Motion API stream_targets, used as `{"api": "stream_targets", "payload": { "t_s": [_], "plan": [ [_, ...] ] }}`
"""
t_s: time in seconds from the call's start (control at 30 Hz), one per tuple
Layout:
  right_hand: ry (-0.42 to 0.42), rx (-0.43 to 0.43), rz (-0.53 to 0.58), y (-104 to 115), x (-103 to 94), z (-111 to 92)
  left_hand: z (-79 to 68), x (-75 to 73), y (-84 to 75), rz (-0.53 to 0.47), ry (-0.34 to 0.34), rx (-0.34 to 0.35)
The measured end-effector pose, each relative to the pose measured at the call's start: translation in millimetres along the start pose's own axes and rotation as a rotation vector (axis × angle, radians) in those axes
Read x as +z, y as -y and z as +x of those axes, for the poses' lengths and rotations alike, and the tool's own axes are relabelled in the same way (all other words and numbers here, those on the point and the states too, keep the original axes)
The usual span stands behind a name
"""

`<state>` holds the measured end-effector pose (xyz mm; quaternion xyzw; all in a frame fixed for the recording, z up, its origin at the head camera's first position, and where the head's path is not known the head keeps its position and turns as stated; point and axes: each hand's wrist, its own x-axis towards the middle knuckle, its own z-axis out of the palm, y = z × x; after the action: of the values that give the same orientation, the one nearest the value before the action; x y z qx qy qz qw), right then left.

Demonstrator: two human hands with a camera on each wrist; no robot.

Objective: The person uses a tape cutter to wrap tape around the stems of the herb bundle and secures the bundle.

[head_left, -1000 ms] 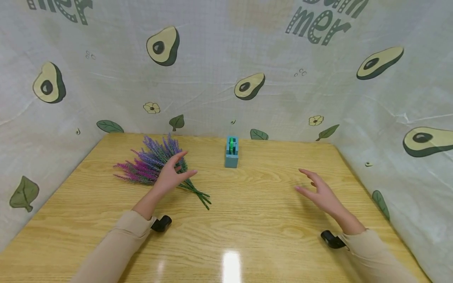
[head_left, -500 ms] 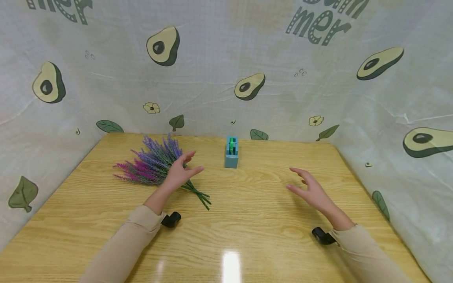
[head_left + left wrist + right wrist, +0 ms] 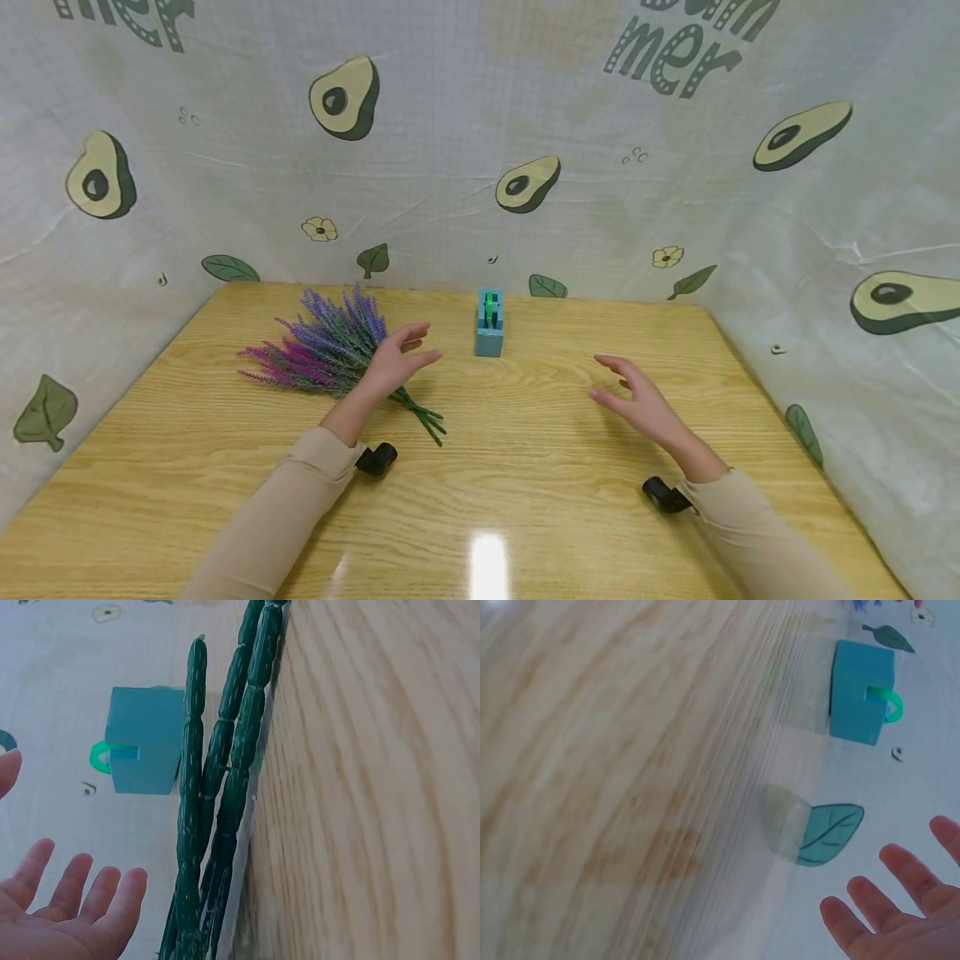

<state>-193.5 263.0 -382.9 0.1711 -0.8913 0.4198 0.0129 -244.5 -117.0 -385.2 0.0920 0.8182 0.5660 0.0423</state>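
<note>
- Two hands hover over a pale wood tabletop [image 3: 555,475], well apart from each other, both pointing forward and inward.
- Left hand [image 3: 392,363]: fingers loosely bent, thumb held well away from them, with nothing in its grasp.
- Right hand [image 3: 645,408]: much the same, thumb and fingers parted wide, holding nothing.
- A blue tape dispenser [image 3: 490,343] with a green tape reel [image 3: 489,309] stands upright between the two, a little farther forward than either. From the left hand it lies ahead and to the right; from the right hand, ahead and to the left.
- The left hand is nearer to it, its fingertips close but not touching; the right hand has a wider stretch of bare wood to cross.
- The dispenser's long axis runs front to back, its solid, blocky end towards the person, so its long sides seem to face the two hands.
- A lavender bouquet [image 3: 315,350], purple and magenta and probably artificial, lies under and beyond the left hand. Its length slants: blooms ahead and left of that hand, green stems [image 3: 244,735] passing beneath it and ending nearer the person, to its right. The left wrist view shows a gap between its fingers and those stems.
</note>
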Motion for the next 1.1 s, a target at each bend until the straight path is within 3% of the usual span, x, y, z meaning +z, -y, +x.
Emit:
{"api": "stream_targets", "payload": {
  "t_s": [0.47,1.1],
  "plan": [
    [0.018,-0.023,0.060,6.4,11.3,10.9,13.3,17.3,-7.4,-0.042,0.028,-0.051],
    [0.058,-0.065,0.122,19.2,33.3,45.3,45.3,39.9,-6.3,-0.082,0.077,-0.109]
  ]
}}
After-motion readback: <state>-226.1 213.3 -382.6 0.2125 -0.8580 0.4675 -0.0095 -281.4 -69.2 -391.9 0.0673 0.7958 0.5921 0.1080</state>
